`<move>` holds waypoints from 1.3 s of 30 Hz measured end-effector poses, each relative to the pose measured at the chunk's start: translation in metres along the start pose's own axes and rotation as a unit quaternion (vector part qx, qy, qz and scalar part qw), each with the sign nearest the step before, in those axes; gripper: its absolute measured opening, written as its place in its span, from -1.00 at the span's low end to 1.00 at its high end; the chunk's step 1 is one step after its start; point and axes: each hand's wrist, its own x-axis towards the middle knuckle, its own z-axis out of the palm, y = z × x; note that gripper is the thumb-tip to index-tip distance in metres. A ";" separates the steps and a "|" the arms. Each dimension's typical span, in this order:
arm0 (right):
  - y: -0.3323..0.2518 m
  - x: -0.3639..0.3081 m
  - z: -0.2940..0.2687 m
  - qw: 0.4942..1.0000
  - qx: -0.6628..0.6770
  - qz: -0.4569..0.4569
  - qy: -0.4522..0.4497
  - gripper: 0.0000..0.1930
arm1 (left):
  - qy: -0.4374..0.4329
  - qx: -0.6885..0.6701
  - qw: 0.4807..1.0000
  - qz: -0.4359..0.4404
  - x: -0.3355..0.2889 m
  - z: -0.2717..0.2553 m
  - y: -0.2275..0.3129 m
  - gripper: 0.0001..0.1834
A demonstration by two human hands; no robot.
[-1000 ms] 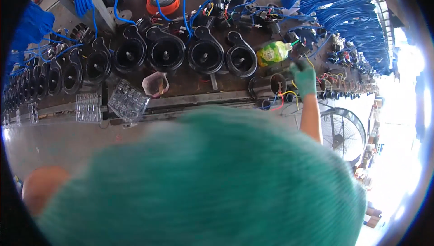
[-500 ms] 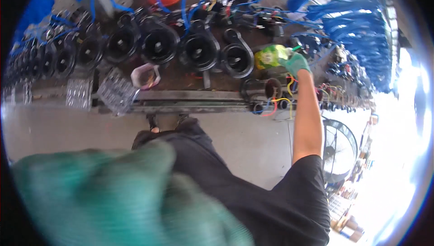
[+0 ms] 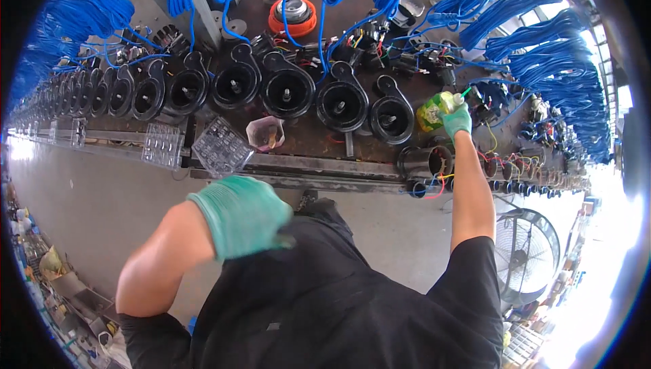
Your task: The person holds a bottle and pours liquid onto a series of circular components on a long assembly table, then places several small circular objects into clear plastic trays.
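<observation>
My right hand [image 3: 456, 121], in a green glove, reaches out to the workbench and grips a yellow-green bottle [image 3: 432, 109] with a green tip, held beside a black round housing [image 3: 391, 114]. Just below it stands an open black cylinder [image 3: 424, 162] with coloured wires. My left hand [image 3: 243, 215], also gloved in green, is curled into a fist close to my chest above my black shirt, with nothing seen in it.
A row of black round housings [image 3: 285, 91] lines the bench [image 3: 312, 165], under hanging bundles of blue cable [image 3: 536, 26]. Clear plastic trays [image 3: 220, 146] and a pink cup [image 3: 266, 132] sit at the front edge. An orange ring [image 3: 293, 20] lies at the back. A floor fan [image 3: 525, 254] stands right.
My left hand, which filled the view close to the camera, has dropped down to my chest. My right hand stays on the bottle.
</observation>
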 end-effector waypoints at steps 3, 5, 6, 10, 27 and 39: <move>0.010 -0.008 -0.008 0.994 0.094 -0.028 0.053 -0.29 | 0.082 -0.085 0.991 -0.066 -0.013 0.042 -0.058 -0.58; 0.016 -0.011 -0.019 0.975 0.175 -0.080 0.109 -0.33 | 0.149 -0.154 0.968 -0.129 -0.033 0.078 -0.092 -0.61; 0.034 -0.009 -0.022 0.942 0.251 -0.172 0.141 -0.30 | 0.169 -0.182 0.955 -0.165 -0.043 0.098 -0.107 -0.60; -0.019 -0.088 -0.082 0.850 0.493 -0.141 0.124 -0.21 | 0.233 -0.361 0.852 -0.299 -0.072 0.199 -0.164 -0.60; -0.133 -0.276 -0.013 0.798 0.471 -0.049 -0.372 -0.36 | 0.173 -0.601 0.644 -0.441 -0.101 0.429 -0.240 -0.72; -0.163 -0.257 -0.026 0.832 0.411 0.003 -0.373 -0.49 | 0.189 -0.702 0.528 -0.438 -0.093 0.478 -0.247 -0.78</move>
